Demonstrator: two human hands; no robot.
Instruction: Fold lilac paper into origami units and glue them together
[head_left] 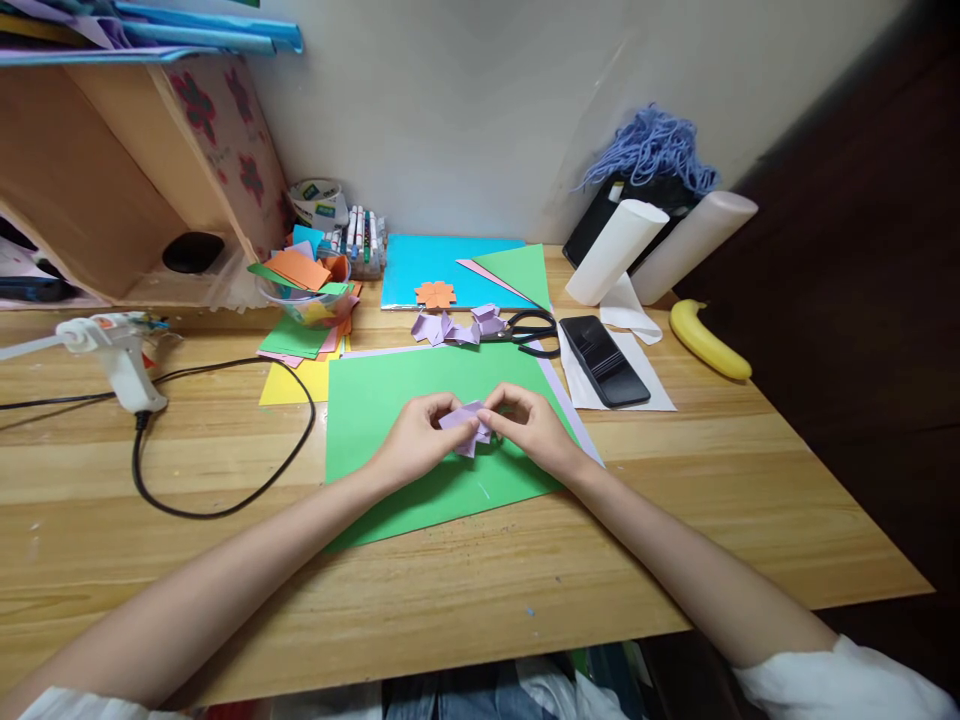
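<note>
A small folded piece of purple paper (466, 418) is pinched between both hands, above a large green sheet (375, 400). My left hand (424, 437) grips its left side, thumb on top. From the right, my right hand (531, 428) holds the other side between thumb and fingers. Several folded purple pieces (442, 328) lie just behind the green sheet, beside black-handled scissors (534, 330). Farther back, an orange paper flower (435, 294) rests on a blue sheet (450, 258). The fingertips behind the purple paper are partly hidden.
A white glue gun (116, 360) with a looped black cord stands at the left. Behind it is a bowl of paper scraps (311, 300). On the right are a phone (606, 362), a banana (707, 340) and upright white rolls (619, 250).
</note>
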